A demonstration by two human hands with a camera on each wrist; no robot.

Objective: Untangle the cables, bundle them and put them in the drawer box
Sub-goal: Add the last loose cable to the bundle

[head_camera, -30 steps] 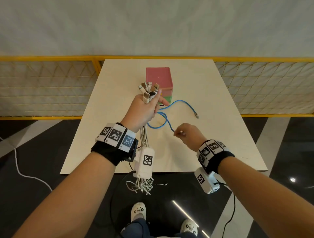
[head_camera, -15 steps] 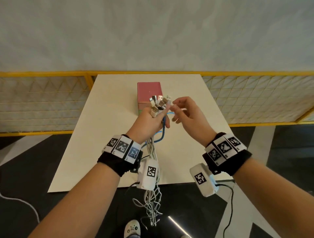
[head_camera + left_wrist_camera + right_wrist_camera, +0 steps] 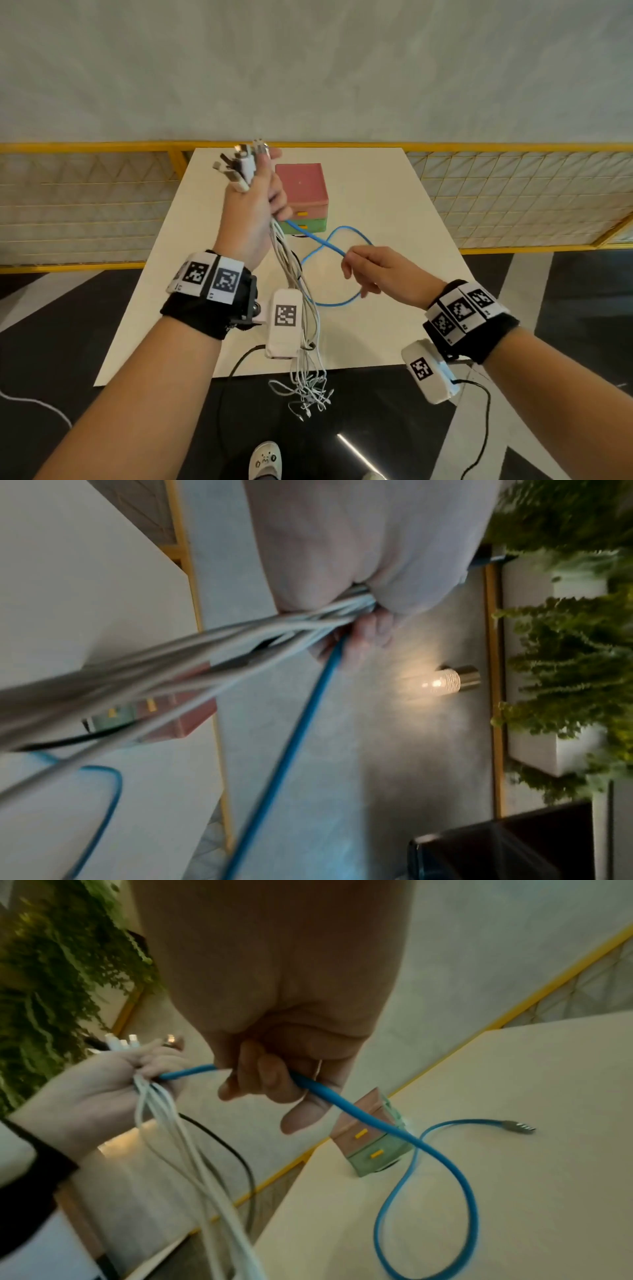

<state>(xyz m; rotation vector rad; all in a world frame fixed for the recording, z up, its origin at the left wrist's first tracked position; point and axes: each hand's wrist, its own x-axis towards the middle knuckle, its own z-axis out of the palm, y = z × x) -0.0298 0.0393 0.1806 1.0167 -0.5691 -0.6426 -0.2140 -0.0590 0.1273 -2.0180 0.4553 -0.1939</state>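
Note:
My left hand point(image 3: 255, 202) is raised above the table and grips a bundle of white cables point(image 3: 301, 308) with one black one, plug ends sticking up past the fist. The loose ends hang below the table edge. A blue cable point(image 3: 317, 240) runs out of that fist to my right hand point(image 3: 370, 270), which pinches it a short way along; the rest loops on the table, its far plug point(image 3: 519, 1126) lying free. The drawer box point(image 3: 303, 198), pink over green with yellow handles, stands behind the left hand, both drawers closed.
The pale wooden table point(image 3: 394, 192) has a yellow-railed mesh fence point(image 3: 513, 192) behind and beside it. Dark floor lies below its near edge. A black wire point(image 3: 236, 370) trails from the left wrist camera. A plant wall point(image 3: 565, 656) and a lamp point(image 3: 452, 680) appear in the left wrist view.
My left hand has lifted the bundle higher and to the left. My right hand has left the plug ends and slid down and right along the blue cable, drawing it taut.

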